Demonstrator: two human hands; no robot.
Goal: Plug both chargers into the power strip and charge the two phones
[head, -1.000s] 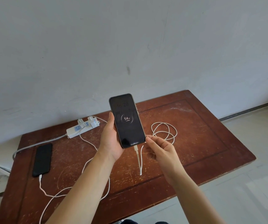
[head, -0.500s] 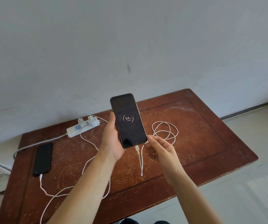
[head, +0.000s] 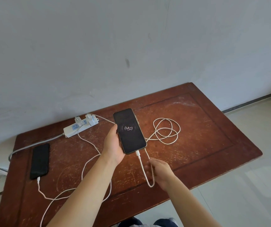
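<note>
My left hand (head: 112,145) grips a black phone (head: 129,131) above the table; its screen shows 54 % and a white cable (head: 142,164) is plugged into its bottom end. My right hand (head: 160,172) hovers low beside that cable's hanging loop, fingers apart, holding nothing. A second black phone (head: 39,160) lies flat at the table's left with its own white cable (head: 40,185) plugged in. The white power strip (head: 80,126) sits at the back left with two white chargers (head: 91,119) in its sockets.
The worn brown wooden table (head: 205,136) stands against a pale wall. A coil of spare cable (head: 166,131) lies right of the held phone. The strip's grey lead (head: 33,145) runs off the left edge. Pale floor tiles lie to the right.
My right hand let go of the phone's lower end and dropped down toward the table beside the cable loop. The left hand lowered the phone slightly.
</note>
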